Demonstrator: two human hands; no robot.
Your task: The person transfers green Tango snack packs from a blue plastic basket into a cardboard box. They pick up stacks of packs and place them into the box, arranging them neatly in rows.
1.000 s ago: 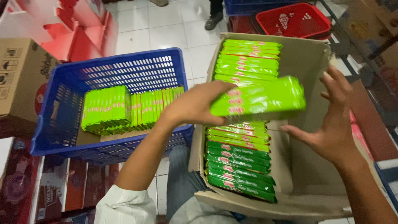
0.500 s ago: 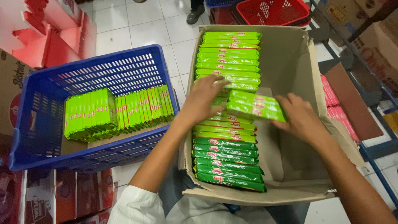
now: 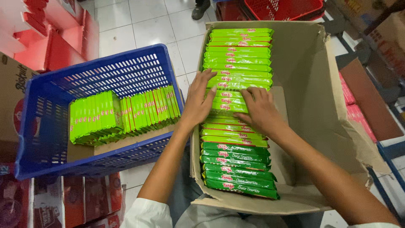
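We see the left hand (image 3: 198, 101) lying flat and open, fingers spread, on the left ends of the light green wafer packs (image 3: 236, 63) that stand in a row down the left side of the cardboard box (image 3: 312, 101). The right hand (image 3: 259, 110) is in the same row, just beside the left one, its fingers (image 3: 247, 98) curled down over the tops of a few packs and pinching them between fingertips and thumb; whether it has actually lifted any we cannot tell. Both hands sit at about the middle of the row, with more light green packs beyond them toward the far end of the box and a short run of them on the near side. Nearer still to the person, at the near end of the box, we find a group of dark green packs (image 3: 238, 169) closing the row. The right half of the box shows bare cardboard floor and its tall right flap. To the left of the box, touching or nearly touching its left wall, stands a blue plastic basket (image 3: 46, 139) holding more light green packs (image 3: 122, 114) set on edge on a cardboard sheet. Beyond the box, on the tiled floor, sits a red basket (image 3: 291, 7).
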